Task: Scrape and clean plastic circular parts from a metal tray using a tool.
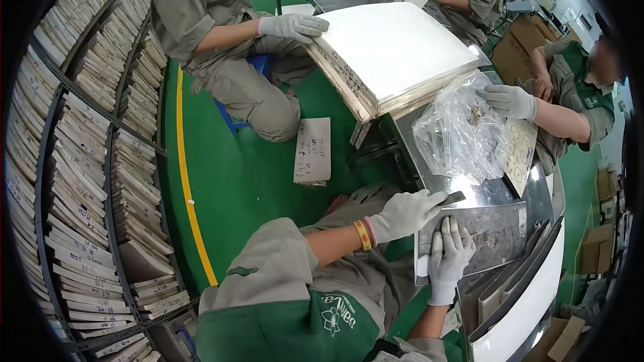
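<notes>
Left hand, gloved in white, pinches a dark flat strip, while the gloved right hand lies slightly spread on a grey plate.

Plate under right hand. Bar in left hand, near plate's far edge. Bag beyond both hands, on table. Stack behind bag, farther left. Leaning boards right of right hand. Card on floor, left of left hand; rack farther left.
</notes>
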Available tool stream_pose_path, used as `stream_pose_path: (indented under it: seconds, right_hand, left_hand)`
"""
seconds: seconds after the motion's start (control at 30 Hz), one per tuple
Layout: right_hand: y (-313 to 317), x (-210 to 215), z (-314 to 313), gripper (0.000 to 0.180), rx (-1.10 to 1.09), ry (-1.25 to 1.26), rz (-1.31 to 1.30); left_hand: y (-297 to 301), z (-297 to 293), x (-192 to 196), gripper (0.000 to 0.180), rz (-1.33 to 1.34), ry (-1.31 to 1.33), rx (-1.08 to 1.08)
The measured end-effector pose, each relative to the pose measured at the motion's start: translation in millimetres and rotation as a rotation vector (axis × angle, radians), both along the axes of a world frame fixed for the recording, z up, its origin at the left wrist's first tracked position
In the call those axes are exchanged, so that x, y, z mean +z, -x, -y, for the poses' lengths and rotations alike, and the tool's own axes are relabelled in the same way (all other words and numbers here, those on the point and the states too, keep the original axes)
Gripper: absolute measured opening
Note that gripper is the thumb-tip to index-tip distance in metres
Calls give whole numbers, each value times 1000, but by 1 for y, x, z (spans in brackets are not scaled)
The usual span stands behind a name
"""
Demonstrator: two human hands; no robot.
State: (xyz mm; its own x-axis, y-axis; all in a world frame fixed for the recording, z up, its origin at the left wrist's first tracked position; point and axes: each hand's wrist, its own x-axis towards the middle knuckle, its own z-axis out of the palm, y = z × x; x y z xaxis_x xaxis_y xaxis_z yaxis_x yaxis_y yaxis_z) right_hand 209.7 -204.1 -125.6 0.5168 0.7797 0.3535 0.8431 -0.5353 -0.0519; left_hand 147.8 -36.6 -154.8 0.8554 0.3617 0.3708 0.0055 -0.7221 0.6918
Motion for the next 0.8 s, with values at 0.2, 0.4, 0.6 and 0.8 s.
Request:
stream_pose_path:
  seconds: [0.2,0.4,0.6,0.8]
  right_hand:
    - [1,0,1,31,41,-95,-22]
    - [4,0,2,20,6,-211,-59]
    - [9,6,-4,39,-40,-141,-168]
    - [11,8,-2,30,-63,-167,-203]
  left_hand:
    - [5,2,0,38,-32,6,6]
    - [3,4,-1,36,-26,14,20]
    - [3,5,-1,35,-31,12,50]
    - [3,5,-1,36,-24,12,44]
